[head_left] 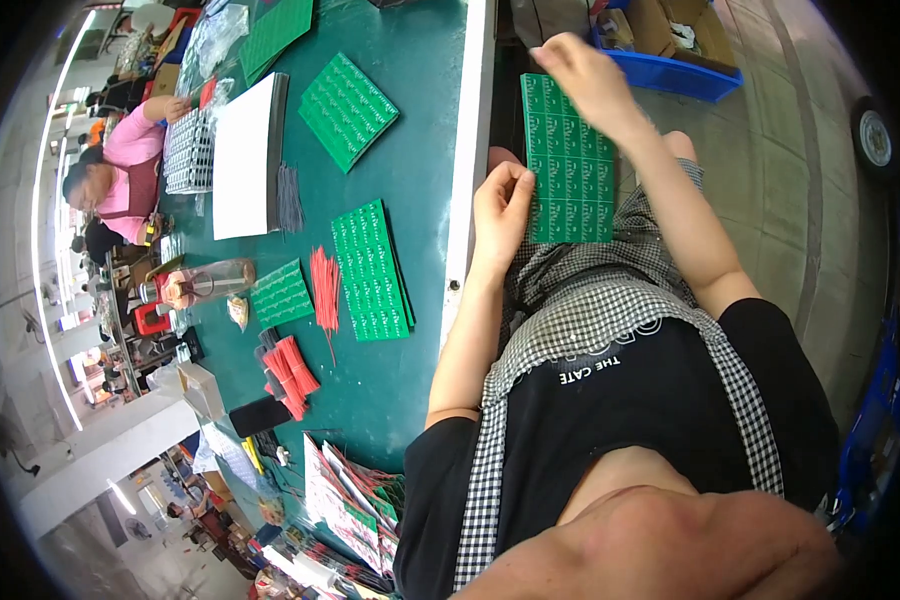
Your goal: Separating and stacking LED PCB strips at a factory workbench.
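Green circuit panel (pixel 575 190): rectangular, pale markings in a repeating grid. Printed face up, long sides running near to far. Positioned at the lap (pixel 654 232), right of the workbench (pixel 375 385).

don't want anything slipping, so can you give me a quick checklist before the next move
1. Left hand at the left edge of the green board panel: ok
2. Panel over the lap, beside the table: ok
3. Right hand touching the panel: cannot tell, it is blurred over the upper end
4. Nearest board stack on the table squared up: not ok, edges offset
5. Loose red wires away from the panel: ok
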A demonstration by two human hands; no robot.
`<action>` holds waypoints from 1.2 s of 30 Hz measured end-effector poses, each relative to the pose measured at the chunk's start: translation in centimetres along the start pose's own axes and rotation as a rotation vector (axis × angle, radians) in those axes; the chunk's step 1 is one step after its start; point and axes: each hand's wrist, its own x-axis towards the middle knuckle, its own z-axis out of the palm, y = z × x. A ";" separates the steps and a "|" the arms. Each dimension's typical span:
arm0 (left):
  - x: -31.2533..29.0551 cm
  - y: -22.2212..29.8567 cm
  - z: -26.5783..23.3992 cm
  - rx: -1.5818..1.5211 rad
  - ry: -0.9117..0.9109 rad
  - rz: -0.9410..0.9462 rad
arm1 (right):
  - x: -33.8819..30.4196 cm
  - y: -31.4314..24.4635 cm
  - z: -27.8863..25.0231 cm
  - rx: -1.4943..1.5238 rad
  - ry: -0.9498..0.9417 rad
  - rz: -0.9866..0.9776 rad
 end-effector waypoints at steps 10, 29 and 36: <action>0.4 1.7 -1.8 0.557 0.070 0.059 | -10.4 4.4 1.0 1.645 -0.466 0.789; 3.5 0.0 -3.6 0.880 0.256 0.199 | -4.3 4.0 5.8 1.400 -0.234 0.777; 3.4 -0.1 -4.0 0.879 0.230 0.187 | -4.2 3.7 6.4 1.446 -0.200 0.798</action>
